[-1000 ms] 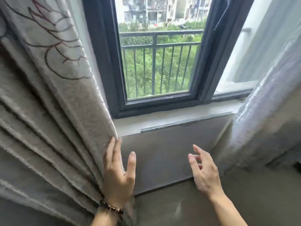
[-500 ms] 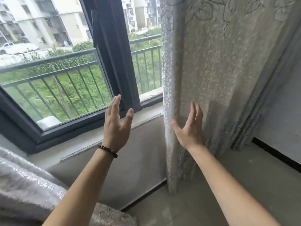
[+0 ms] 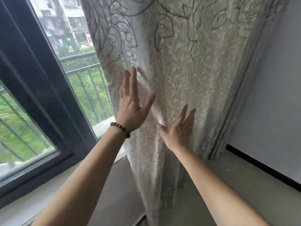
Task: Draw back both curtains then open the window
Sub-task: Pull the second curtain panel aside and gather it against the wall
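The right curtain [image 3: 187,66], pale beige with dark leaf outlines, hangs in front of me and covers the right end of the window. My left hand [image 3: 132,105], with a bead bracelet on the wrist, lies flat on the curtain's left edge, fingers spread. My right hand [image 3: 179,129] presses flat on the fabric lower and further right; a fold bunches between the two hands. The window [image 3: 37,98] with its dark frame is at the left, closed. The left curtain is out of view.
A pale sill [image 3: 40,198] runs under the window. A white wall [image 3: 273,98] with a dark skirting strip stands at the right, just past the curtain's gathered folds. Outside are a metal railing, greenery and buildings.
My view has turned from the left curtain to the right one. Both hands have risen and now lie on the right curtain; half a second ago my left hand was still off it.
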`<action>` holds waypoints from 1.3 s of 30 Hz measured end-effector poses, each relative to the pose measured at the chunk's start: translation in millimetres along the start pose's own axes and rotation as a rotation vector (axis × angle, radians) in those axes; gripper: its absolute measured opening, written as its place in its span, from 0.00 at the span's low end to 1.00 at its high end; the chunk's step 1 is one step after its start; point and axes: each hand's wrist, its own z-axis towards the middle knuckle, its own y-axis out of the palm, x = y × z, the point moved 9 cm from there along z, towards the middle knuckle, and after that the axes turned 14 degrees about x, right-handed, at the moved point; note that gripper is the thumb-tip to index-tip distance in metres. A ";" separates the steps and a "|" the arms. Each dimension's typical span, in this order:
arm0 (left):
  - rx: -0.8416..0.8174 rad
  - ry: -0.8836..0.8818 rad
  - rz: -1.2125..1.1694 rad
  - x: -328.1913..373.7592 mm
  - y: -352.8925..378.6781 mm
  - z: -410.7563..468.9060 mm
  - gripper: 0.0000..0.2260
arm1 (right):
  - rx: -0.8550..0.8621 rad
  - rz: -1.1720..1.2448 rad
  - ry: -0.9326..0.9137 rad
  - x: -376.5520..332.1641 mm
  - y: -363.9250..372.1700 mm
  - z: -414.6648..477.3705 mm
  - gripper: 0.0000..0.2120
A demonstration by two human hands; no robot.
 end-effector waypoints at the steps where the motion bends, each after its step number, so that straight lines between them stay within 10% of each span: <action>1: -0.005 0.000 -0.024 -5.0 17.6 14.1 0.39 | 0.004 -0.017 0.018 7.0 6.3 16.3 0.58; 9: 0.083 0.318 0.009 11.0 132.8 92.5 0.39 | -0.038 -0.070 0.045 68.4 23.4 106.4 0.15; 15: 0.159 0.431 -0.005 50.6 205.3 130.6 0.44 | 0.072 -0.008 0.002 93.6 -1.0 147.2 0.21; 21: 0.038 0.455 -0.226 97.8 301.6 164.8 0.45 | 0.138 -0.271 -0.053 162.6 -4.4 210.1 0.61; 24: 0.067 0.434 -0.271 116.1 349.3 189.8 0.47 | 0.353 -0.142 -0.056 191.0 -25.2 259.2 0.61; 39: -0.002 0.200 -0.216 166.9 658.8 311.4 0.28 | 0.159 -0.010 -0.135 377.9 -16.1 534.5 0.40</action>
